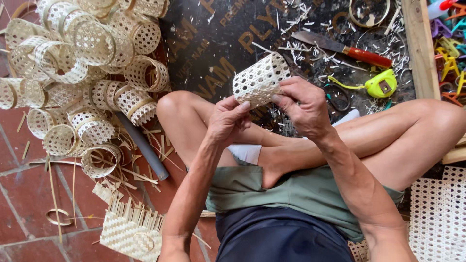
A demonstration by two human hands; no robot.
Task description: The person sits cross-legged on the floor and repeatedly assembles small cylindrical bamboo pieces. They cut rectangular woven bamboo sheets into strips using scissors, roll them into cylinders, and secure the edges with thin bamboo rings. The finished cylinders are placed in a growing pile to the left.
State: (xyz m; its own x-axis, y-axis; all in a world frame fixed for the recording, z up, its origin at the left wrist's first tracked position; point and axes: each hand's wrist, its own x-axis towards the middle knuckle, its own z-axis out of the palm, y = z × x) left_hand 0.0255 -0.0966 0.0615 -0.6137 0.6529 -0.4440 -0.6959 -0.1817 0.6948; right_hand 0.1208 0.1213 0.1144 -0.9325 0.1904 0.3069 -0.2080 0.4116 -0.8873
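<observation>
While the person sat cross-legged on the floor, both hands held a small woven tube (260, 80) of pale bamboo lattice above the knees. The left hand (227, 119) pinched the near rim of the tube between thumb and fingertips, fingers pressed together on the weave. The right hand (303, 104) gripped the tube's right side, thumb on top and fingers curled under it. A pile of finished woven tubes (82, 63) lay heaped to the left on the red tile floor (19, 194), with a grey pipe (143, 145) beside it and a flat woven mat (128, 233) nearer the body. On the dark board (213, 43) ahead lay a knife with a red handle (344, 48), a yellow-green tape measure (381, 85) and scattered bamboo shavings (303, 29).
</observation>
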